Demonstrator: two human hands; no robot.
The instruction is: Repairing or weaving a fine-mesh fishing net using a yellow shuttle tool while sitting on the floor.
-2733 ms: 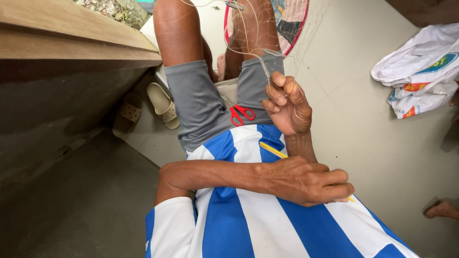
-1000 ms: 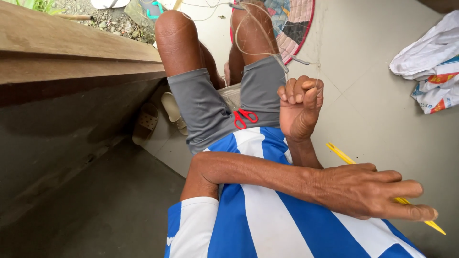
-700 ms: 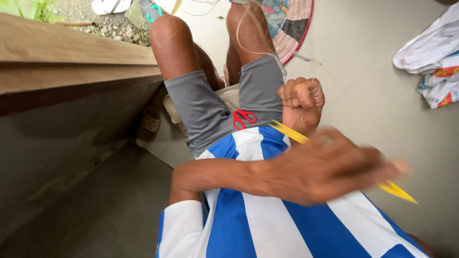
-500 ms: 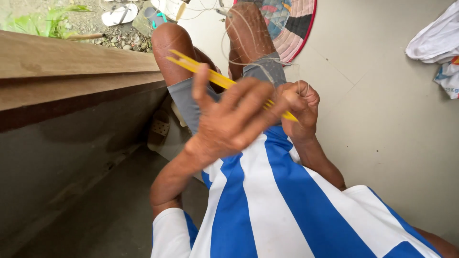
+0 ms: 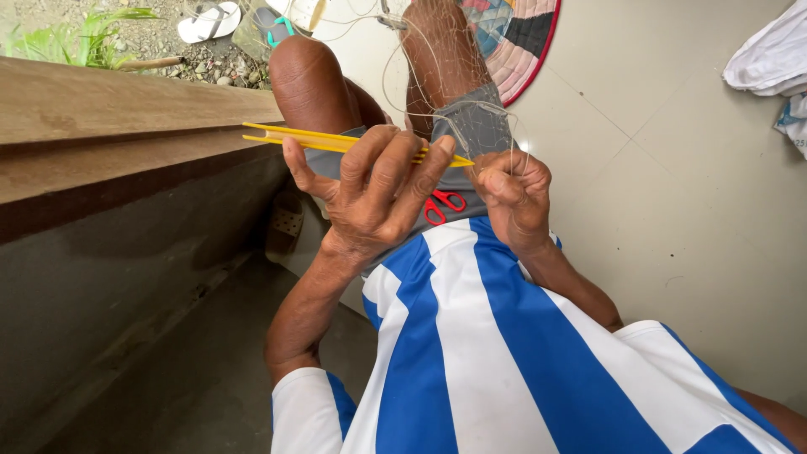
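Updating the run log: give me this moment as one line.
left hand: grips yellow netting needle | right hand: fist pinching fine net line | red scissors: on lap | person seated

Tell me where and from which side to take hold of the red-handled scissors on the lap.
Grip the red-handled scissors by their two loop handles, coming from above on the right hand side. Only the loops show, lying flat on the grey shorts; the left hand covers the blade end, so that part is hidden and likely awkward to reach.
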